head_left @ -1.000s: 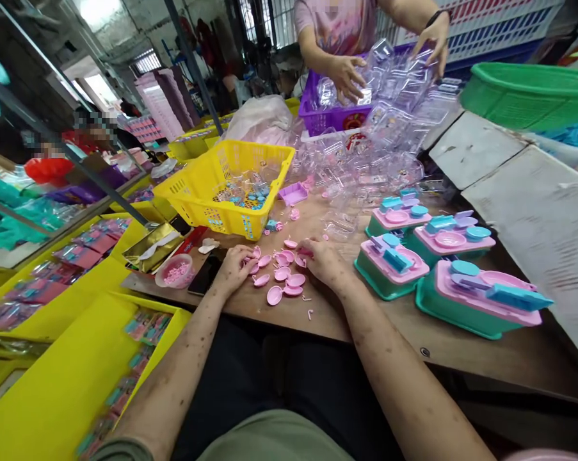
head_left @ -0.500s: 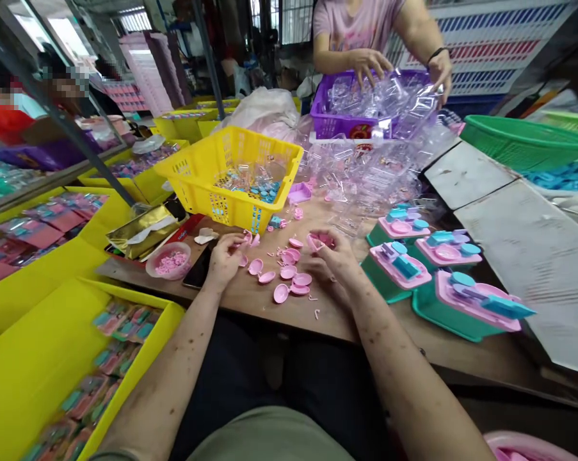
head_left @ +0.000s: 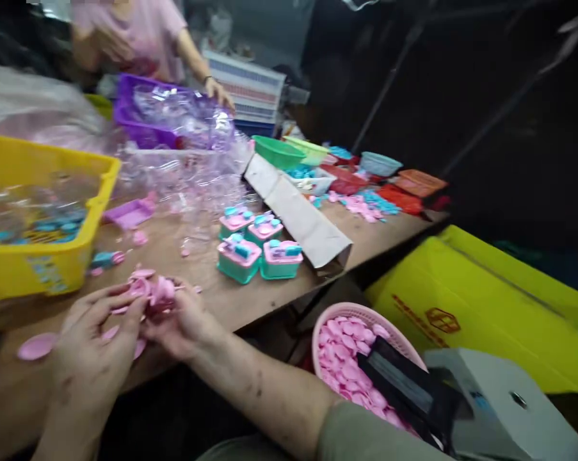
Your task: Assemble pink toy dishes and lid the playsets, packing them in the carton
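Note:
Close together over the table's near edge, my two hands hold a clump of small pink oval plastic shells (head_left: 155,292). My left hand (head_left: 89,330) pinches at the clump from the left, fingers curled against it. My right hand (head_left: 190,323) is cupped around the other side of the same shells. Blur hides which piece each finger touches. One loose pink shell (head_left: 37,346) lies on the table left of my left hand. Beyond my hands stand several teal boxes with pink lids (head_left: 239,259), bearing blue and purple toy parts.
A yellow basket (head_left: 94,221) stands at left. Behind is a purple basket (head_left: 123,105) of clear packaging, with a person's hand (head_left: 219,95) at it. A pink basket (head_left: 320,320) full of pink shells sits low at right, beside a yellow box (head_left: 500,307). A white cardboard piece (head_left: 308,224) crosses the table.
The view has swung right, bringing the pink basket into sight. My hands, apart before, have come together around a clump of shells. The other person's hands have moved apart.

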Available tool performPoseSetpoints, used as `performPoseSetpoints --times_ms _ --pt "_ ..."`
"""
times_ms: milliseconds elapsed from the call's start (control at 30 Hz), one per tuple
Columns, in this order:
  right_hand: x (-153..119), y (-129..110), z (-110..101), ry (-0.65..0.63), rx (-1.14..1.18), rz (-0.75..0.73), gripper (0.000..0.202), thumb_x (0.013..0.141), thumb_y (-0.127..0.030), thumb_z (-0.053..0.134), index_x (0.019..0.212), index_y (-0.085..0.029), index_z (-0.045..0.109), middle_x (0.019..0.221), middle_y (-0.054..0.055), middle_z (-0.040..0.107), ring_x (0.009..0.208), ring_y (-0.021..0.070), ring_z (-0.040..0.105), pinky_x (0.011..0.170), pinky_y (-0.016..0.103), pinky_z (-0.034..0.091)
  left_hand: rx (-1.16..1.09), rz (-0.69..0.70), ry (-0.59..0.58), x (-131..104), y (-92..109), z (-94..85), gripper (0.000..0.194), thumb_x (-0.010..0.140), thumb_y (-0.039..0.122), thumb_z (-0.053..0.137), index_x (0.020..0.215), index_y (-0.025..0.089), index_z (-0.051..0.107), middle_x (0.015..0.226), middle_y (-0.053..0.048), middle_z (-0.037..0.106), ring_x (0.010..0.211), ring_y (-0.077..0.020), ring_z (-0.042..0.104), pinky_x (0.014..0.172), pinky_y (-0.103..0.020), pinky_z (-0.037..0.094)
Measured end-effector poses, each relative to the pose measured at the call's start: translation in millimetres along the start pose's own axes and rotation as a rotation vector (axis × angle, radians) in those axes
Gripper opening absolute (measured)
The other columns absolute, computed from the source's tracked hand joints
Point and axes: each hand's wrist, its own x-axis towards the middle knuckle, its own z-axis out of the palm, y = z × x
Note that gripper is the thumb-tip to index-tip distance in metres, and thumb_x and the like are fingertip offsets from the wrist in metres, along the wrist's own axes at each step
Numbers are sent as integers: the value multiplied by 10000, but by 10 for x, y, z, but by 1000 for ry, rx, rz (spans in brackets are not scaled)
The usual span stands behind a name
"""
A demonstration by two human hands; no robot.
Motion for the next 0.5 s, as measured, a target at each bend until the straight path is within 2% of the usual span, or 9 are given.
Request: performPoseSetpoints --times_ms 67,133,200,267,300,367,433,500 --pt "69 -71 16 43 125 20 308 744 -180 816 959 -259 611 814 -31 663 693 163 605 754 413 687 51 -14 -12 78 64 123 371 959 673 672 939 316 773 1184 -100 786 1317 -448 707 1294 -738 466" --pt "95 -225 40 51 160 16 258 802 -199 811 948 -254 605 785 -33 653 658 162 602 736 414 692 85 22 -34 184 158 215 423 952 693 645 937 290 770 1181 -126 795 1308 -474 712 1237 -768 506" --pt "97 -486 70 22 174 9 217 848 -220 785 977 -253 613 772 -33 655 640 178 621 710 425 693 78 131 -42 324 305 322 408 932 682 664 927 288 772 1162 -114 808 1259 -470 734 1166 -746 562" --pt "90 -886 78 -22 167 -45 187 879 -216 732 1029 -250 626 753 -34 653 619 194 629 673 430 688 44 272 -54 515 526 508 343 934 633 681 913 301 765 1131 -84 809 1193 -438 752 1110 -692 597" --pt "76 -1140 63 -35 144 -109 189 883 -202 712 1048 -245 631 750 -32 660 609 197 631 653 420 682 30 348 -71 626 674 647 306 951 593 675 907 303 760 1119 -78 804 1164 -421 754 1092 -665 603" --pt "7 -1728 -20 -14 38 -322 156 888 -178 694 1030 -219 644 749 -16 675 588 186 621 607 366 654 29 488 -157 848 1062 1036 247 994 496 646 914 291 756 1117 -89 784 1130 -395 747 1071 -613 606" --pt "-133 -2356 -164 68 -97 -556 99 908 -171 706 987 -193 650 742 -13 669 571 161 603 565 300 611 54 589 -279 1017 1571 1545 186 1013 391 645 958 254 757 1170 -122 755 1141 -375 738 1065 -549 613" --pt "-334 -2951 -325 133 -176 -687 75 967 -190 721 1012 -179 663 776 -20 670 588 134 603 563 250 580 105 615 -374 1111 2157 2090 148 968 279 714 1082 190 744 1341 -177 693 1162 -347 742 1068 -473 624"
